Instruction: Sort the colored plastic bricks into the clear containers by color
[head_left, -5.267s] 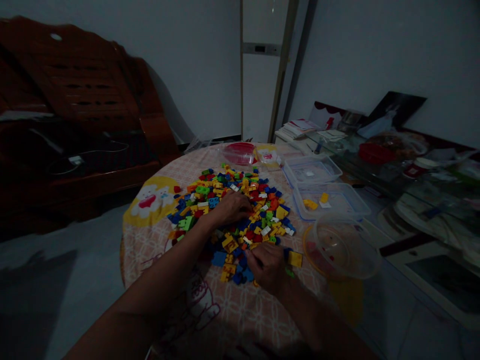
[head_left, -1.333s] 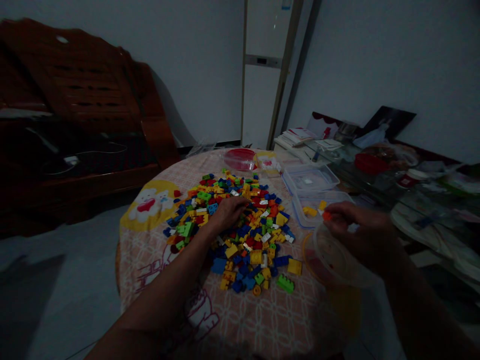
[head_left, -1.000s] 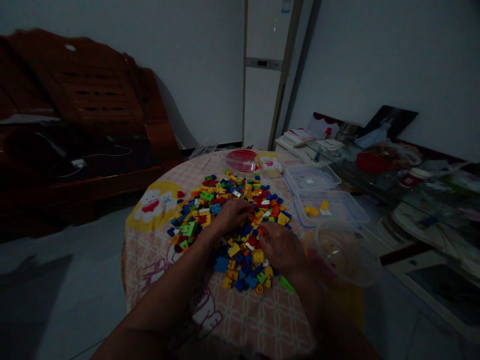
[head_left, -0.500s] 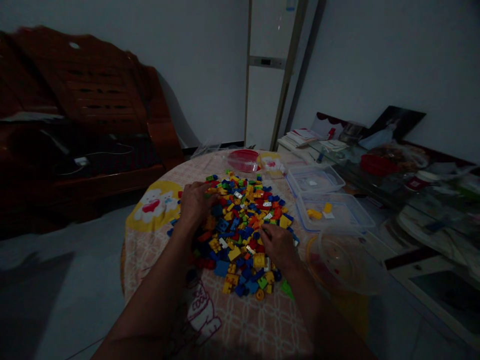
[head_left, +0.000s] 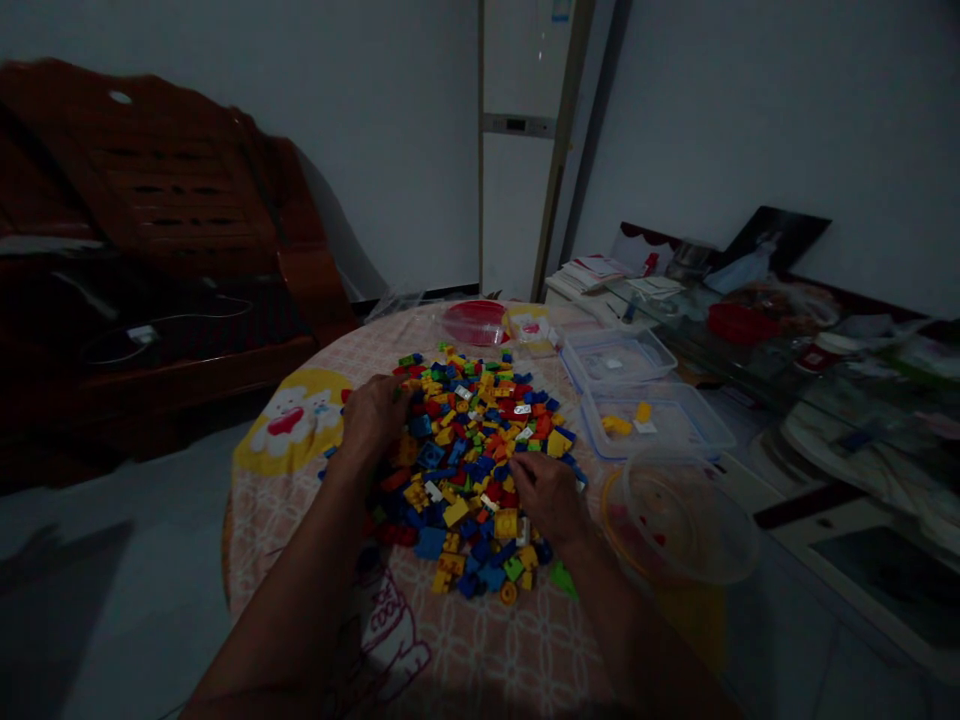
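A broad heap of toy building bricks (head_left: pixel 456 512) in yellow, blue, red, green and orange covers the middle of a round table. At the heap's left edge, my left hand (head_left: pixel 373 418) is closed, with its fingertips bent in among the bricks. Whatever it grips is too dark to make out. My right hand (head_left: pixel 551 497) rests low over the right side of the heap, thumb and fingers pinched together. Any piece between those fingertips is too small to name.
Two clear plastic boxes (head_left: pixel 721 438) stand right of the heap, the nearer one holding a few yellow bricks. Closer in is a round clear tub (head_left: pixel 739 545). A red basket (head_left: pixel 474 323) sits at the back. A cluttered glass-topped cabinet (head_left: pixel 679 335) adjoins on the right.
The whole view has shifted slightly, so everything sits further left. My left hand has drawn back a little toward the heap's left edge. My right hand stays over the same bricks.
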